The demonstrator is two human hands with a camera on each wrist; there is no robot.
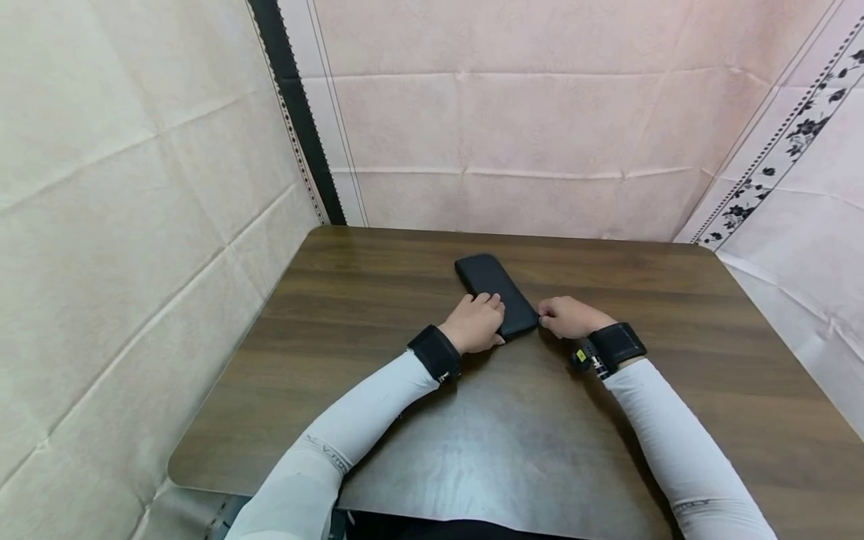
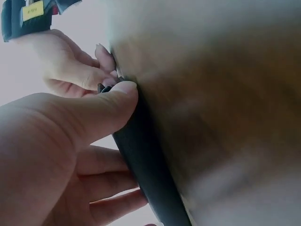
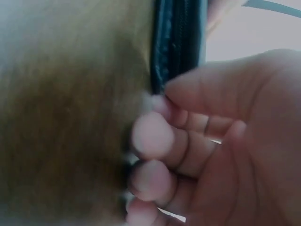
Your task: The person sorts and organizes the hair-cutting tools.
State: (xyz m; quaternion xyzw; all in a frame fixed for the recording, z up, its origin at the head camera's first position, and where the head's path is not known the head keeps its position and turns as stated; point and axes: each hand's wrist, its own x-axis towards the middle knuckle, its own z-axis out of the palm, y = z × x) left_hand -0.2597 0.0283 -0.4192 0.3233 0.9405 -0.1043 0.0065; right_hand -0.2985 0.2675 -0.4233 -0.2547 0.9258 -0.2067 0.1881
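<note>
A black zip wallet (image 1: 491,279) lies flat and slanted on the wooden table, its far end toward the left. My left hand (image 1: 475,324) holds its near left part, fingers over the top and side. In the left wrist view the left thumb (image 2: 110,106) presses on the wallet (image 2: 150,174) close to a corner. My right hand (image 1: 572,318) is at the near right corner, thumb and index finger pinching there, apparently on the zipper pull, which the fingertips hide. A zipper (image 3: 184,23) runs along the wallet's side in the right wrist view.
The brown wooden table (image 1: 324,322) has rounded corners. Pale cloth sheets (image 1: 540,135) hang behind it and at both sides. Black bands (image 1: 617,345) with small cameras are strapped round both wrists.
</note>
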